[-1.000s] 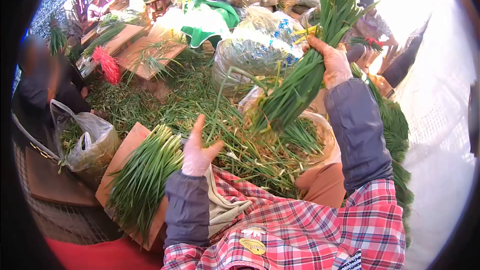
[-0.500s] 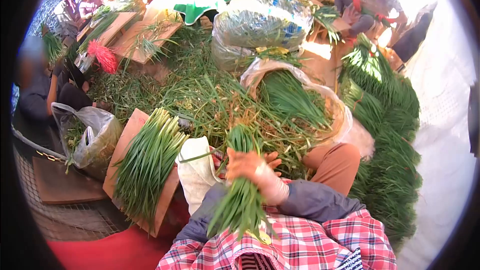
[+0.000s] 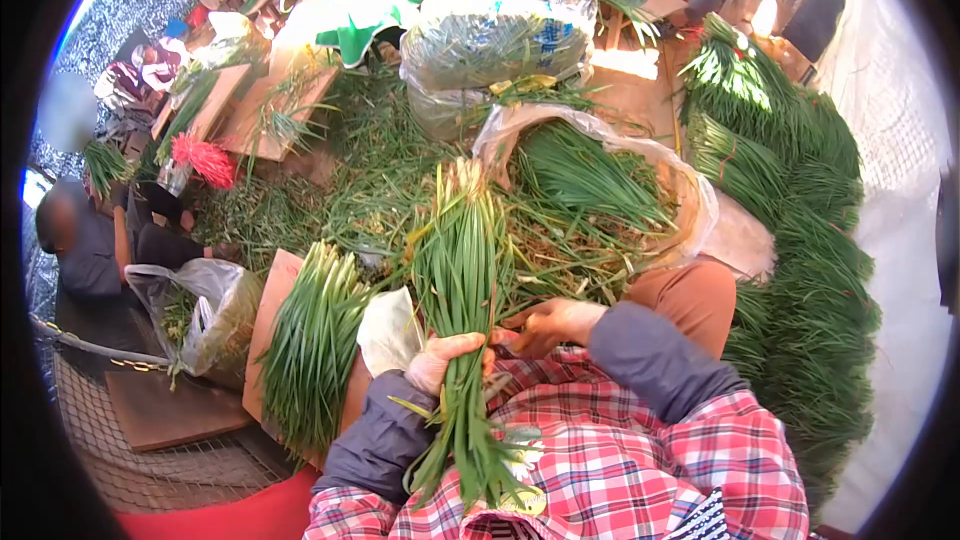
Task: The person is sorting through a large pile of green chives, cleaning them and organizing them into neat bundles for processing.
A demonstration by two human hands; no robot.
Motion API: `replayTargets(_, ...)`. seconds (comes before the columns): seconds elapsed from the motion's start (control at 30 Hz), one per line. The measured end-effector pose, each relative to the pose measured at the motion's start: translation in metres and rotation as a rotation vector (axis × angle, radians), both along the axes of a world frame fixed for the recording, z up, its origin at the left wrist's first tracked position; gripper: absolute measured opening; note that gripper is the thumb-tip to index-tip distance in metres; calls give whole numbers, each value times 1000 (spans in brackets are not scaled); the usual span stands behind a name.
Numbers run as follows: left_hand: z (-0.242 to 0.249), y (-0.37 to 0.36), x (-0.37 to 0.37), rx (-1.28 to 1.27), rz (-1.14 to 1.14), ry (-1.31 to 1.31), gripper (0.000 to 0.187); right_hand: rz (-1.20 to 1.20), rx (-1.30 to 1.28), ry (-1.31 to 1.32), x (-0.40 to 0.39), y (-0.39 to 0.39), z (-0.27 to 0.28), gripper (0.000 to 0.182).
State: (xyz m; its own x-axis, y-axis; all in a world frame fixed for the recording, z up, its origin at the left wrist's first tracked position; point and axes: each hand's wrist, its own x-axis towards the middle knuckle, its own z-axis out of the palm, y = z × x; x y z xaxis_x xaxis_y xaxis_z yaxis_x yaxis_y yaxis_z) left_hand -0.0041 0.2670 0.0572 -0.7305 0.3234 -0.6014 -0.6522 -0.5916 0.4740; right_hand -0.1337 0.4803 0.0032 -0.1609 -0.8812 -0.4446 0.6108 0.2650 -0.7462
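So, going left to right: the co-worker [image 3: 90, 250] at the left edge sits lower in the picture than a second ago, since the whole view has shifted a bit. The plastic bag [image 3: 225, 325] with handles is still at lower left, and just right of it the wooden board [image 3: 262, 340] still has its pile of long green leaves [image 3: 312, 355], pale ends up top. Nothing changed there that I can see.

Big difference is in the middle. The green bundle [image 3: 460, 275] was way up in the upper right in the right hand, then came down in front of the plaid shirt [image 3: 620, 440]. Now it's upright at lower centre, pale ends up, leaf tips hanging over the shirt. The left hand [image 3: 445, 360], wide open and holding nothing a second ago, now has its grip clamped round the bundle's lower half. The right hand [image 3: 548, 325] has moved to the bundle's right side, fingers curled right by it; can't tell if that grip is pinching anything.

Further right, the open plastic sack [image 3: 700, 205] of leaves and the big green heap [image 3: 820, 290] look pretty much the same.
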Motion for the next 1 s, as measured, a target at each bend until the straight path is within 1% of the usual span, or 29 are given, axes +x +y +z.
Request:
replayTargets(0.03,11,-7,-4,-103,-8,60,41,-46,-145,-47,8,-12,2,58)
replayTargets(0.1,42,-15,-6,-311,-24,163,41,-161,-265,-116,2,-45,10,66)
replayTargets(0.13,57,-16,-9,-334,-26,218,46,-274,-294,-168,-3,-54,25,68)
replayTargets(0.17,67,-21,-5,-391,-42,233,51,-299,-307,-178,-13,-58,20,66)
replayTargets(0.23,69,-35,10,-458,-92,248,55,-384,-183,-151,-16,-60,43,71)
replayTargets(0.27,72,-35,16,-482,-124,256,57,-401,-115,43,-17,-61,43,72)
replayTargets(0.3,59,-45,30,-532,-171,226,55,-414,-42,232,-15,-63,40,73)
replayTargets(0.33,55,-44,43,-539,-142,181,53,-421,33,421,-13,-64,38,74)
replayTargets(0.37,53,-42,51,-547,-110,135,51,-400,101,420,-12,-65,30,70)
replayTargets(0.43,58,-40,58,-541,-126,120,49,-356,236,424,-12,-66,10,64)
replayTargets(0.47,58,-40,62,-549,-139,108,49,-454,250,366,-8,-66,3,60)
replayTargets(0.57,47,-46,77,-527,-141,84,54,-474,73,91,9,-67,21,48)
replayTargets(0.6,43,-48,82,-531,-134,71,55,-469,34,74,13,-72,18,35)
replayTargets(0.63,38,-50,87,-536,-124,58,57,-440,28,105,13,-74,16,34)
replayTargets(0.67,31,-56,93,-593,-130,132,59,-410,21,136,13,-77,16,32)
replayTargets(0.7,33,-60,96,-610,-131,109,60,-380,13,164,13,-79,14,30)
replayTargets(0.73,35,-63,98,-625,-131,85,60,-413,-8,175,14,-82,13,25)
replayTargets(0.77,37,-65,100,-639,-130,61,60,-380,85,181,10,-79,14,26)
replayTargets(0.8,38,-70,101,-624,-184,-83,61,-447,87,205,4,-75,9,22)
replayTargets(0.83,37,-73,106,-644,-161,-45,61,-618,24,198,-8,-68,2,18)
replayTargets(0.87,35,-75,112,-665,-140,-5,62,-800,-55,99,-30,-58,-18,16)
replayTargets(0.9,34,-76,117,-686,-123,32,62,-942,-87,236,-50,-37,-21,16)
replayTargets(0.93,41,-73,116,-679,-115,40,66,-1006,70,284,-66,-24,-9,15)
replayTargets(0.97,38,-73,119,-696,-106,49,67,-832,193,395,-80,-12,-13,26)
replayTargets(1.0,29,-73,123,-713,-90,63,69,-745,34,702,-68,-20,-3,34)
